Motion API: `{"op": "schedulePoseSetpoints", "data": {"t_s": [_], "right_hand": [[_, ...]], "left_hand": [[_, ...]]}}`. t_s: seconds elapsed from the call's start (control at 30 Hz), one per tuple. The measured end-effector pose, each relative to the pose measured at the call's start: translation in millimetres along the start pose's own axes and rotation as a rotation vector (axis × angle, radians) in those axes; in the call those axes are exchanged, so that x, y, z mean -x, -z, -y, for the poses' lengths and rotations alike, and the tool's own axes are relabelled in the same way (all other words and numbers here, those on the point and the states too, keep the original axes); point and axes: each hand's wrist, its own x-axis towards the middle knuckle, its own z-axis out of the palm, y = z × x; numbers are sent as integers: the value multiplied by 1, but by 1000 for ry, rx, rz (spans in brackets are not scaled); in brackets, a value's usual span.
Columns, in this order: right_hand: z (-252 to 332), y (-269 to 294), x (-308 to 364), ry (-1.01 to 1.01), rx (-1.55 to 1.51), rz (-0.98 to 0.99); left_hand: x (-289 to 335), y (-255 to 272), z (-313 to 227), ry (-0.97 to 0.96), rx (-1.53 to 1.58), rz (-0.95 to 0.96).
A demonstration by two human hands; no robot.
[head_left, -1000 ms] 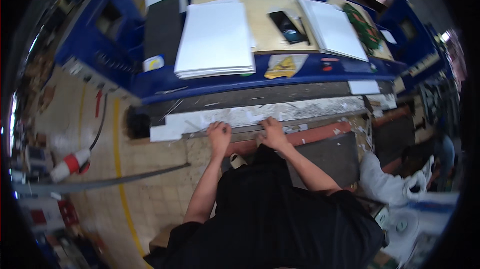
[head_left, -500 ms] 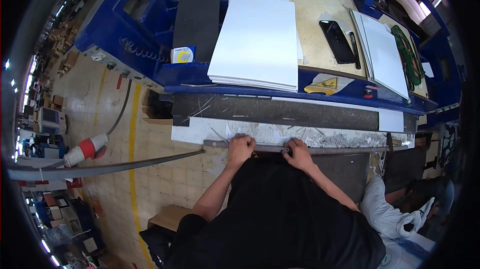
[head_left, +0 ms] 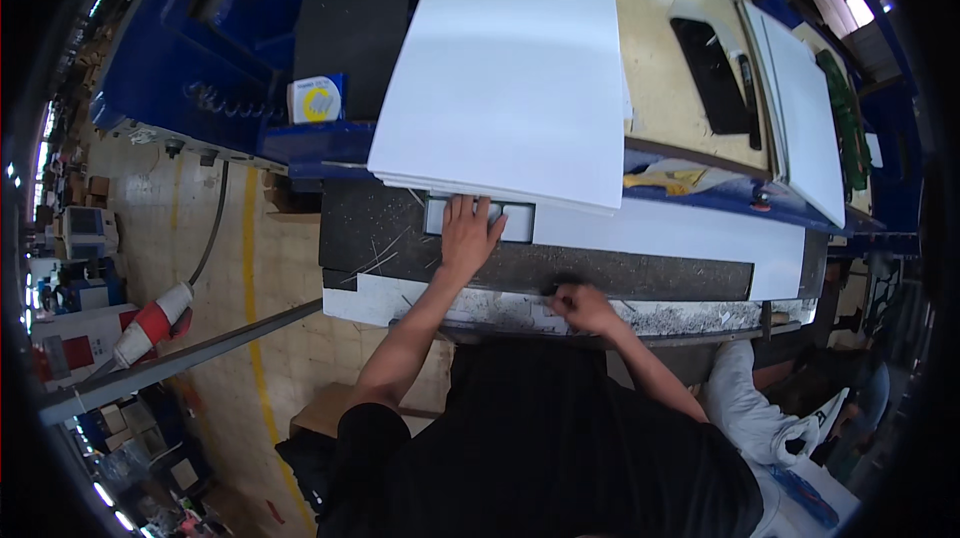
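Note:
My left hand (head_left: 468, 238) lies flat with its fingers stretched out over a small dark rectangular frame (head_left: 530, 225) with a pale inside. That frame is on the dark board (head_left: 640, 271), close under the near edge of a stack of white sheets (head_left: 510, 78). Near the white, dark-speckled strip (head_left: 690, 316) at the board's front, my right hand (head_left: 585, 310) is closed, fingers pinched. A small dark thing shows blurred at its fingertips; its kind cannot be made out. Long white paper (head_left: 680, 238) covers part of the board on the right.
On the blue machine's beige table lie a black phone (head_left: 715, 73), a pen (head_left: 748, 103) and another sheet stack (head_left: 800, 118). A small white-and-blue box (head_left: 317, 100) sits left. Thin offcuts (head_left: 380, 256) litter the board. A metal bar (head_left: 200, 368) runs out at left.
My left hand has moved forward from the front bar onto the frame and flattened. My right hand has lifted off the bar, slightly forward. The view has shifted closer to the stack.

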Motion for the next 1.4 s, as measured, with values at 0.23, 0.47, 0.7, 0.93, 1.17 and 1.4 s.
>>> {"op": "schedulePoseSetpoints", "data": {"t_s": [0.23,0.47,0.7,0.93,1.17,1.4], "right_hand": [[25,-8,-46,-21,-378,-155],[43,-15,-93,-51,153,-174],[19,-25,-91,53,294,-186],[5,-38,-90,189,-67,-378],[-129,15,44,-111,-282,-1101],[-455,70,263,-676,299,-1340]], "left_hand": [[-20,-9,18,-78,-28,354],[-9,-8,10,-96,-115,593],[-1,-13,9,28,9,662],[7,-31,40,-22,124,460],[-19,-8,48,-52,321,613],[-15,-11,46,-70,159,801]]}}
